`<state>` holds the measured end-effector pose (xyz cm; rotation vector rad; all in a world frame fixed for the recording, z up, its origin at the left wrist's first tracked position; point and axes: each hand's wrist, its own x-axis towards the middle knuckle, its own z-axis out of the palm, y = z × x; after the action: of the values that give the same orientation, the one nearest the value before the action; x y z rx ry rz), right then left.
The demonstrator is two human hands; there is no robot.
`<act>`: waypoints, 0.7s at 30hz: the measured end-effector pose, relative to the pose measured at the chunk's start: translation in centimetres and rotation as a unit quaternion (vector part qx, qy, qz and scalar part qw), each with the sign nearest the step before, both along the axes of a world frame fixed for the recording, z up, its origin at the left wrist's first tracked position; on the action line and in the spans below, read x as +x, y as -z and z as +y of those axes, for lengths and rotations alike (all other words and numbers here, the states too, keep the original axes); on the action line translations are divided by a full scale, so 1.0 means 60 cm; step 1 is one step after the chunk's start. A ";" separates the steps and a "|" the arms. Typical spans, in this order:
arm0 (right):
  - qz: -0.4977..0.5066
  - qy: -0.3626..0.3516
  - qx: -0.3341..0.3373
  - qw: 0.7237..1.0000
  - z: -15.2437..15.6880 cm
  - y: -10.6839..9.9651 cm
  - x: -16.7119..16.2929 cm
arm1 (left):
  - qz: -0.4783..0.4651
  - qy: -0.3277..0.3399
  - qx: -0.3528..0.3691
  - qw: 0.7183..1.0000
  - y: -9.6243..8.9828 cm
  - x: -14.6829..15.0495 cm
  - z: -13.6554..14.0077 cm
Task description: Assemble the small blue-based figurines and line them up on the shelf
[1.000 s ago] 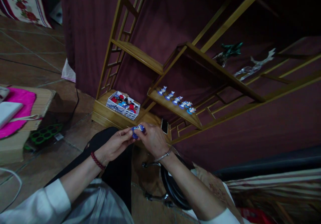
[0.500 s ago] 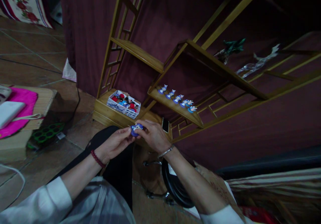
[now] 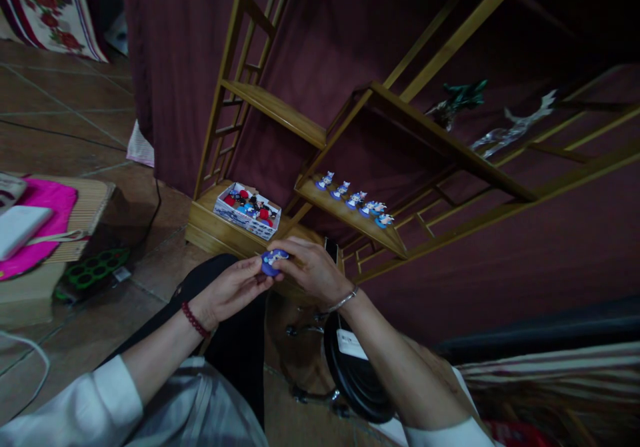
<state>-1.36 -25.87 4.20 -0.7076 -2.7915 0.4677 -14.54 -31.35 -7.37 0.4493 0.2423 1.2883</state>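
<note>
Between both hands is a small figurine [image 3: 274, 261] with a white body on a round purple-blue base. My left hand [image 3: 234, 293] pinches the base from the left. From the right, the thumb and fingers of my right hand [image 3: 313, 270] close on the same figurine and cover part of it. Beyond them, a patterned cardboard box [image 3: 245, 223] full of red, black and blue toy figures sits on the low wooden ledge. Several similar figurines [image 3: 356, 199] stand in a row on the shelf to the right.
The wooden shelf frame [image 3: 373, 90] stands before a dark red curtain [image 3: 170, 80]. A green figure [image 3: 463, 97] and a clear deer-like ornament [image 3: 517, 127] occupy the right side. A black round stool [image 3: 355, 373] is below my right arm. At left lies a pink cloth [image 3: 60, 200].
Both hands keep hold of the figurine, which has tilted slightly. My right hand and forearm have shifted a little to the right, covering more of the phone behind them.
</note>
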 end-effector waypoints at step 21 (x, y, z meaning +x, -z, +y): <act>-0.018 0.004 0.004 1.000 0.015 0.003 0.001 | 0.011 -0.006 -0.002 1.000 -0.006 -0.008 0.009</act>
<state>-1.33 -24.96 4.02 -0.7317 -2.8208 0.4458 -15.00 -30.79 -7.03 0.4598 0.2652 1.2950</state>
